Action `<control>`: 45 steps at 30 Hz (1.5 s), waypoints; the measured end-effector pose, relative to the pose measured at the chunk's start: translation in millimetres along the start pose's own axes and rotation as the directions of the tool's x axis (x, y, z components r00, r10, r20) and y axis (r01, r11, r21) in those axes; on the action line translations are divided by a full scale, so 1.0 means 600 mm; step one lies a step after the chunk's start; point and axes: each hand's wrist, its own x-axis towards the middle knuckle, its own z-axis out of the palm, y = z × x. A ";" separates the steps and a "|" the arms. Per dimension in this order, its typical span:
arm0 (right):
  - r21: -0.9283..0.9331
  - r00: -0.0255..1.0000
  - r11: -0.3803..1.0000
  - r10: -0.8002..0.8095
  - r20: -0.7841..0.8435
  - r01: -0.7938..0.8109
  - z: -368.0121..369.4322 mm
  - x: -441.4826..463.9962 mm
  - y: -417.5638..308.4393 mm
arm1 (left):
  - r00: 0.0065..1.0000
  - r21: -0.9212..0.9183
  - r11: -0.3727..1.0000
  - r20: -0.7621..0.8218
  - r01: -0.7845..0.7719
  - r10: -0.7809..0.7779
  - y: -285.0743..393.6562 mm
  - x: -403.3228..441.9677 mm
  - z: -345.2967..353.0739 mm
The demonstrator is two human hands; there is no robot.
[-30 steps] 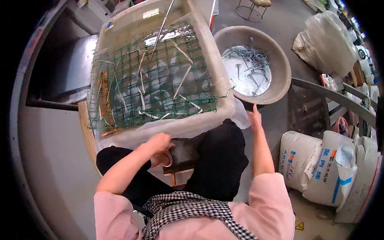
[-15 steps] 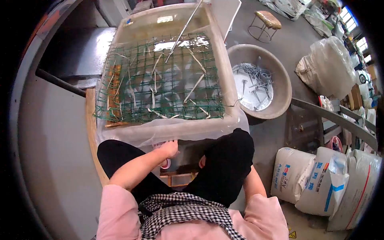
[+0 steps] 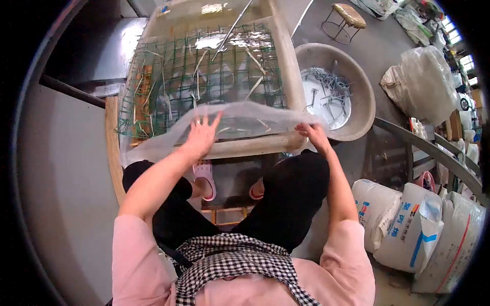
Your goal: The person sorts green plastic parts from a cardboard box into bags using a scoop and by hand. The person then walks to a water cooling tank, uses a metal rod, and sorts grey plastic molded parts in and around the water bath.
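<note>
A translucent plastic sheet [image 3: 245, 115] is raised over the near rim of a water-filled tub [image 3: 240, 148]. My left hand [image 3: 202, 135] is against the sheet with its fingers spread, and the fingertips look hazy through the plastic. At the tub's near right corner, my right hand [image 3: 312, 133] has its fingers bent together on the sheet's edge. Beyond the sheet, a green wire grid [image 3: 229, 66] with pale strips tied to it lies in the tub. Whitish shapes under the grid are blurred by the water.
A thin metal rod [image 3: 232, 30] slants across the tub's far part. Right of the tub stands a round basin [image 3: 362, 92] holding grey plastic-looking pieces [image 3: 329, 92]. A stool [image 3: 349, 16], a metal rail [image 3: 429, 150] and white sacks [image 3: 408, 224] are farther right.
Both hands have come up from around my knees to the tub's near rim. The plastic sheet that hung over the front is now lifted and pushed forward over the grid's near edge.
</note>
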 end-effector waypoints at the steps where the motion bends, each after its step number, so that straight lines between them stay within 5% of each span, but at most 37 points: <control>1: -0.065 1.000 0.998 -0.002 -0.003 0.002 -0.001 0.014 -0.016 | 1.000 -0.023 1.000 0.007 0.017 -0.017 -0.014 0.017 0.006; 2: -0.267 0.998 0.962 0.061 0.002 -0.058 -0.006 0.025 -0.035 | 0.997 0.010 0.999 0.069 0.035 -0.036 -0.020 0.029 0.004; 6: -0.497 1.000 0.867 -0.021 0.023 0.030 0.011 0.034 -0.066 | 0.990 0.117 0.993 0.135 0.030 -0.045 -0.033 0.058 0.012; 12: -0.610 0.996 0.788 -0.039 0.077 0.078 0.015 0.085 -0.085 | 0.984 0.378 0.916 0.157 -0.137 0.083 -0.058 0.081 0.072; 13: -0.616 0.997 0.785 -0.027 0.074 0.067 0.014 0.086 -0.080 | 0.995 0.399 0.911 0.041 -0.103 0.094 -0.060 0.087 0.086; 15: -0.755 0.932 0.584 -0.349 0.101 0.300 0.026 0.085 -0.083 | 0.992 0.406 0.912 -0.070 -0.066 0.103 -0.057 0.097 0.080; 16: -0.811 0.864 0.464 -0.494 0.097 0.356 0.036 0.087 -0.073 | 0.993 0.225 0.970 0.090 -0.092 0.073 -0.057 0.107 0.074; 17: -0.811 0.866 0.463 -0.490 0.102 0.357 0.047 0.077 -0.095 | 0.966 0.038 0.996 0.249 -0.082 0.070 -0.059 0.114 0.066; 18: -0.870 0.926 0.369 -0.305 0.220 0.328 0.059 0.059 -0.139 | 0.966 0.033 0.996 0.251 -0.078 0.067 -0.064 0.116 0.073; 19: -0.911 0.947 0.261 -0.095 0.306 0.320 0.075 0.050 -0.165 | 0.997 -0.002 1.000 0.070 -0.025 0.025 -0.070 0.116 0.085; 20: -0.906 0.916 0.144 -0.029 0.399 0.399 0.093 0.053 -0.168 | 0.993 -0.044 0.999 -0.112 0.022 -0.027 -0.075 0.116 0.093; 24: -0.823 0.811 0.241 0.176 0.558 0.514 0.174 0.060 -0.182 | 0.974 -0.162 0.973 -0.128 0.164 -0.185 -0.098 0.130 0.077; 26: -0.706 0.742 0.234 -0.143 0.655 0.668 0.209 0.080 -0.138 | 0.972 -0.183 0.966 -0.116 0.181 -0.204 -0.102 0.132 0.071; 29: -0.623 0.607 0.038 -0.276 0.745 0.781 0.266 0.127 -0.118 | 0.964 -0.208 0.950 -0.079 0.233 -0.254 -0.102 0.134 0.053; 31: -0.628 0.632 0.098 -0.230 0.740 0.772 0.313 0.141 -0.114 | 0.957 -0.209 0.940 -0.050 0.270 -0.286 -0.105 0.137 0.046; 34: -0.725 0.711 -0.078 -0.152 0.687 0.684 0.368 0.133 -0.119 | 0.937 -0.298 0.903 -0.069 0.309 -0.343 -0.107 0.139 0.042; 40: -0.775 0.765 -0.090 -0.125 0.632 0.626 0.440 0.167 -0.096 | 0.943 -0.323 0.898 -0.043 0.299 -0.330 -0.107 0.143 0.035; 45: -0.700 0.682 -0.061 -0.178 0.709 0.712 0.431 0.181 -0.083 | 0.939 -0.350 0.894 -0.095 0.280 -0.332 -0.110 0.136 0.031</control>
